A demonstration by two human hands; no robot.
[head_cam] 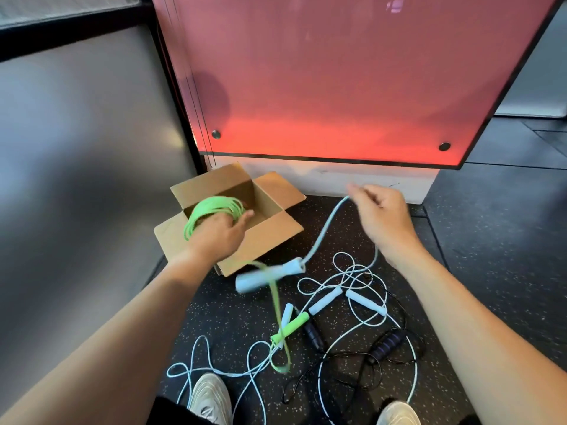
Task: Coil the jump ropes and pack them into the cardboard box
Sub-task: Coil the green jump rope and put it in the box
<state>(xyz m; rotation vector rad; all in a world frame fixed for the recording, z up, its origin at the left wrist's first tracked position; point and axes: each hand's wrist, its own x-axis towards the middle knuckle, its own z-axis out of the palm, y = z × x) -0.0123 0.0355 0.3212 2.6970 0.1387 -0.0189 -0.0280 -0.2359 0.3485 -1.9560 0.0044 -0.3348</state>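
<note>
We take the cardboard box (270, 207) as our landmark: it sits open on the dark speckled floor (478, 240), its four flaps folded outward, just in front of the pale base under a glowing red panel (337, 87). Our left hand (219, 233) reaches over the box's near flap and is closed around a coil of green jump rope (211, 208), which it holds at the box's left rim, partly over the opening; we cannot tell whether the coil touches the bottom. A loose green tail, blurred, trails from that hand down past the near corner of the box to a green handle (291, 328) on the floor. The inside of the box that we can see, to the right of the coil, shows only bare cardboard. To the right of the box, raised above the floor, our right hand (383, 216) pinches a pale blue rope (325, 228) between its fingertips, and the rope hangs down to a pale blue handle (270, 276) that dangles, blurred, just off the box's near corner. The two hands are well apart. Nearer to us than the box, the remaining ropes lie uncoiled and tangled: two more pale blue handles (365, 302) with thin white cord looped around them, and a black rope with purple-ribbed handles (386, 343). Our two pale shoes (211, 397) stand at the nearest edge of that tangle.
</note>
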